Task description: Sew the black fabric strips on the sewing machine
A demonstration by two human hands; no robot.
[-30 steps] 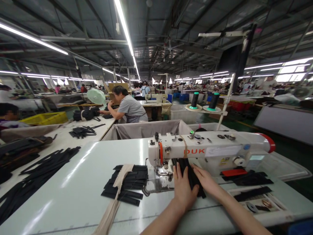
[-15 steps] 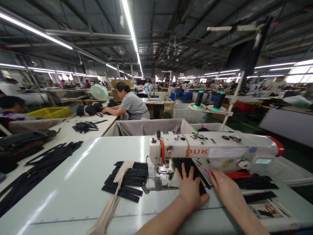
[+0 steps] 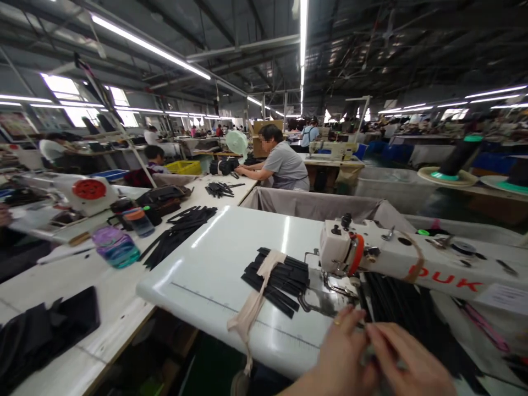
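My left hand [image 3: 344, 344] and my right hand [image 3: 406, 355] meet in front of the sewing machine [image 3: 396, 253]. Their fingers are bent and pinched together at the near end of a narrow black strip [image 3: 363, 300]; the fingers cover most of that end. A ring shows on my left hand. Under the machine's arm, right of the needle area, lies a pile of black strips [image 3: 406, 308]. A pink-handled tool [image 3: 484, 327] rests beside the pile. Left of the presser foot is a bundle of black strips [image 3: 284, 283] with a beige cloth band [image 3: 259, 297] across it.
Loose black strips [image 3: 181, 234] lie on the side table [image 3: 119, 300], with a purple-and-teal jar [image 3: 116, 246] and an orange-lidded bottle [image 3: 139, 221]. A fabric-lined bin [image 3: 313, 204] stands behind the machine. A person in grey [image 3: 286, 168] works beyond; thread cones [image 3: 460, 159] stand right.
My view has swung left. My left hand has lifted from flat on the strips and closed. My right hand has let go of the pink tool and joined the left.
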